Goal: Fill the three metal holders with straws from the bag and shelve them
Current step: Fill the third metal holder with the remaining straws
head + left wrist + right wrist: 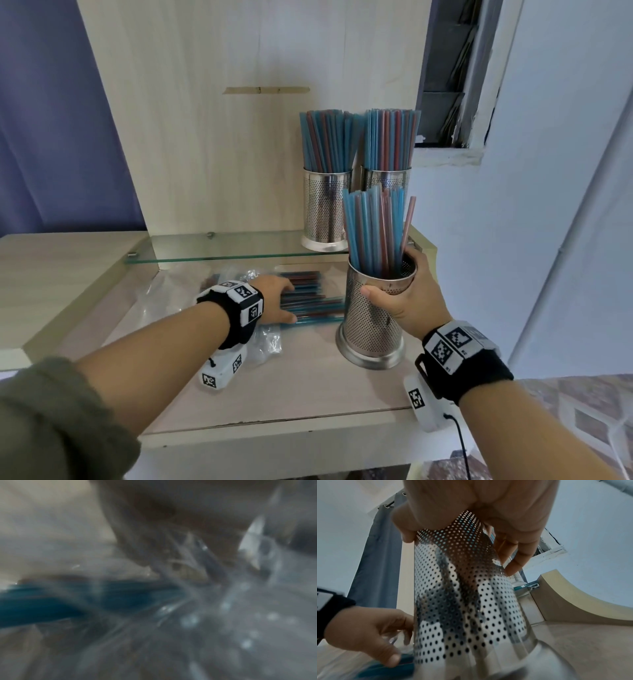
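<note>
We see the third metal holder (373, 318) standing upright on the wooden counter (308, 387), near its right edge and just in front of the glass shelf (222, 248). It is partly filled with blue and red straws (375, 233) that lean at slightly different angles. Our right hand (407, 294) clamps around the holder's rim, thumb on the near side and fingers curled over the far side; from the right wrist view the fingers (517, 562) press on the perforated wall.

To the left of the holder, loose straws (315, 301) lie flat on the counter, partly on a clear plastic bag (260, 339). Our left hand (277, 301) rests on these straws, and we cannot tell whether its fingers grasp any; the left wrist view is too blurred to settle it.

On the glass shelf toward its right end stand two full holders (325, 209) side by side, touching or nearly so, against the pale wooden back panel (205, 137).
</note>
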### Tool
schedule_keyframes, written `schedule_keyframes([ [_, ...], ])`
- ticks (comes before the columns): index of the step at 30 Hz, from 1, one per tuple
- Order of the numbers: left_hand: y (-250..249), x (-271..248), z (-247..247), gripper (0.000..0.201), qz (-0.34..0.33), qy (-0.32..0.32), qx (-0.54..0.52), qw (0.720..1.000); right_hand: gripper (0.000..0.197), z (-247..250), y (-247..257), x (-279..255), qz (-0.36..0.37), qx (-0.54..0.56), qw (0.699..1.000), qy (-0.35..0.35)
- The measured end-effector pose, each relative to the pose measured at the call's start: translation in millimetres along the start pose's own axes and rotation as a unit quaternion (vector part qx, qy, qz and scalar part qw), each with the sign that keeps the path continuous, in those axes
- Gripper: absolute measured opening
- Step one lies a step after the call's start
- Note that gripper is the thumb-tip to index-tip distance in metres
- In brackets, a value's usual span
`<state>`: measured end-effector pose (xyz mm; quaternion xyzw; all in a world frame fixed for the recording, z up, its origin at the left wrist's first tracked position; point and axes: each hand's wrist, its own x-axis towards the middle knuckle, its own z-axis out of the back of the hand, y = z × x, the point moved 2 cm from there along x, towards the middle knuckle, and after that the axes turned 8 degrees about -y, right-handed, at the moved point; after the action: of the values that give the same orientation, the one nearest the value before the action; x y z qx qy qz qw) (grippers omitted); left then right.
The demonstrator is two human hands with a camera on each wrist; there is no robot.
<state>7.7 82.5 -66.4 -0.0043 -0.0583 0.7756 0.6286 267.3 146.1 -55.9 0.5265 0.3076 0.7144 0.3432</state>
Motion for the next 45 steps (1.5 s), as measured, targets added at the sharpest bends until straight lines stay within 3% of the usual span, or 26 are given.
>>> schedule_keyframes([
  [5, 8.7, 3.1, -10.3, 0.110, 0.008, -0.005, 0.039, 0.999, 0.088, 0.7, -1.5, 0.7, -0.001, 0.004, 1.000, -0.001],
  [7, 10.5, 6.5, -15.3, 0.113, 0.011, 0.007, 0.061, 0.998, 0.086, 1.1, -3.0, 1.0, 0.000, 0.004, 1.000, 0.000],
  [26, -7.1, -8.5, -4.3, 0.042, -0.036, -0.065, 0.110, 0.991, 0.090, 5.0, -9.5, 1.8, 0.004, 0.013, 1.000, -0.002],
  [33, -15.4, -21.0, 23.0, 0.012, 0.006, -0.195, 0.014, 0.981, 0.094, 7.8, -12.3, 1.7, -0.004, 0.015, 1.000, -0.006],
  [35, -15.4, -24.7, 31.4, 0.015, 0.020, -0.223, -0.024, 0.974, 0.094, 7.9, -11.5, 1.6, -0.002, 0.016, 1.000, -0.006],
  [39, -13.7, -36.4, 52.0, 0.032, 0.035, -0.293, -0.147, 0.944, 0.089, 7.5, -9.1, 0.8, 0.005, 0.022, 1.000, -0.004],
  [42, -15.2, -48.1, 69.7, 0.026, -0.001, -0.342, -0.297, 0.891, 0.090, 7.4, -9.1, 0.6, 0.003, 0.023, 1.000, -0.005],
  [45, -14.8, -56.0, 84.2, 0.039, -0.036, -0.373, -0.381, 0.845, 0.098, 7.3, -8.4, 0.9, 0.004, 0.021, 1.000, -0.003],
])
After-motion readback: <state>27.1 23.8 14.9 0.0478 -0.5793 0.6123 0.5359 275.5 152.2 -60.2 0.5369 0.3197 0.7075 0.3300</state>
